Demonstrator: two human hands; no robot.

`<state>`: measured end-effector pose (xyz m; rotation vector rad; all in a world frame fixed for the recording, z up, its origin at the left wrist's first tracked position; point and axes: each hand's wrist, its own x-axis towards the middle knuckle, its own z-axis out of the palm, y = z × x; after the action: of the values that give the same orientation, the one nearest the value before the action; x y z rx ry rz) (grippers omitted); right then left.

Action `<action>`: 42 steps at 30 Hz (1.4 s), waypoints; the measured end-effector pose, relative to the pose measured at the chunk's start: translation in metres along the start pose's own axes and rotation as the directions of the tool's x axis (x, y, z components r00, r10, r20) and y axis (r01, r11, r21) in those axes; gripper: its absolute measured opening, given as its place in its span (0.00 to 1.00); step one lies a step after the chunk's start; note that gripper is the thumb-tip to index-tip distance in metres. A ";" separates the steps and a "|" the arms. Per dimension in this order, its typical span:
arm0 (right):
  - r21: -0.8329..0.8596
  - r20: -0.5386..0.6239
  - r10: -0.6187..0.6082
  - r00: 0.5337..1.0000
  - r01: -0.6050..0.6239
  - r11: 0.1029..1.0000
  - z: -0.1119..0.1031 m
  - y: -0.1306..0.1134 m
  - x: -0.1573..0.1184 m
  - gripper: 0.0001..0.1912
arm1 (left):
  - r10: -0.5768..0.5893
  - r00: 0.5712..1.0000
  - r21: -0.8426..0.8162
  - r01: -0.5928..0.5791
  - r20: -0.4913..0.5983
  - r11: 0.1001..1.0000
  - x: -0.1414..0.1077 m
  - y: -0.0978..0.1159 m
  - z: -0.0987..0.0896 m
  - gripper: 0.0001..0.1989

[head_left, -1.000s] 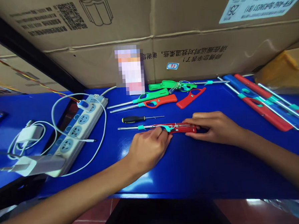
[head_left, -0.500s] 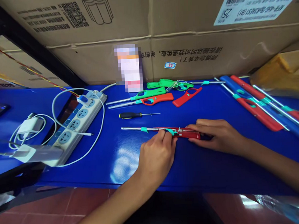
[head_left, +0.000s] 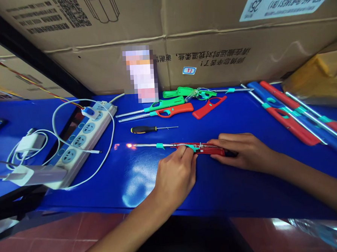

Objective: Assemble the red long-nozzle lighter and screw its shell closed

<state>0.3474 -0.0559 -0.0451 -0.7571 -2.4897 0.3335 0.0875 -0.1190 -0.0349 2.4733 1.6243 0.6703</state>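
A red long-nosed lighter [head_left: 212, 149] lies across the front of the blue table, its casing open so the inner parts show. My left hand [head_left: 176, 170] is closed on it around the turquoise trigger. My right hand [head_left: 240, 148] grips the handle end, thumb and fingers on either side. A small orange flame [head_left: 130, 145] glows at the tip of the metal tube, with its reflection on the table. Behind the lighter lies a black and yellow screwdriver [head_left: 143, 130]. A loose red casing half [head_left: 209, 107] rests farther back.
Green and orange-red lighters [head_left: 174, 109] lie at the back, near an opened green one [head_left: 206, 94]. Several red and blue lighters [head_left: 295, 115] are heaped at the right. A power strip [head_left: 80, 140] with white cables stands left. A cardboard box [head_left: 209, 37] rises behind; a phone [head_left: 143, 74] leans on it.
A flame has appeared at the tube's tip. Both hands keep their hold on the lighter. The whole view has shifted slightly.
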 end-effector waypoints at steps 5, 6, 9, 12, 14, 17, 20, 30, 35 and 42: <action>0.031 -0.042 -0.017 0.999 0.018 0.999 0.000 0.000 0.001 0.18 | 0.009 1.000 0.029 -0.009 0.007 1.000 -0.002 -0.001 0.000 0.09; 0.041 -0.046 -0.018 0.999 0.020 0.999 -0.001 0.000 0.001 0.19 | 0.012 1.000 0.040 -0.012 0.001 0.999 -0.002 -0.001 0.000 0.09; 0.036 -0.020 0.010 1.000 -0.009 0.999 -0.004 0.001 -0.001 0.19 | 0.024 0.998 0.077 -0.020 -0.056 0.997 -0.005 0.000 0.001 0.10; -0.008 -0.026 0.011 1.000 -0.012 1.000 -0.007 0.003 -0.006 0.20 | 0.049 0.990 0.116 -0.034 -0.131 0.993 -0.005 0.001 0.003 0.10; -0.013 -0.037 -0.005 0.999 0.004 1.000 -0.007 0.005 -0.009 0.21 | 0.072 0.987 0.137 -0.052 -0.144 0.989 -0.004 0.003 0.004 0.11; 0.002 -0.042 -0.007 0.999 0.007 1.000 -0.007 0.004 -0.009 0.20 | 0.104 0.987 0.131 -0.087 -0.124 0.988 -0.003 0.003 0.005 0.11; 0.019 -0.039 0.008 0.999 -0.007 1.000 -0.006 0.004 -0.007 0.20 | 0.105 0.990 0.100 -0.096 -0.091 0.990 -0.003 0.002 0.005 0.10; 0.029 -0.034 -0.015 0.999 0.016 0.999 0.001 0.013 -0.015 0.29 | 0.030 0.991 -0.023 -0.027 0.133 0.999 0.004 0.002 0.001 0.08; 0.038 -0.024 -0.030 0.999 0.031 0.999 -0.002 0.013 -0.012 0.26 | 0.048 0.990 -0.042 -0.043 0.130 0.998 0.005 0.001 0.002 0.09; 0.055 -0.031 -0.024 0.999 0.026 0.998 -0.007 0.009 -0.006 0.23 | 0.031 0.998 -0.042 -0.029 0.050 0.999 0.002 0.001 0.005 0.06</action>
<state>0.3595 -0.0517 -0.0451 -0.7033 -2.4490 0.3771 0.0911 -0.1171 -0.0381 2.4697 1.5424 0.6334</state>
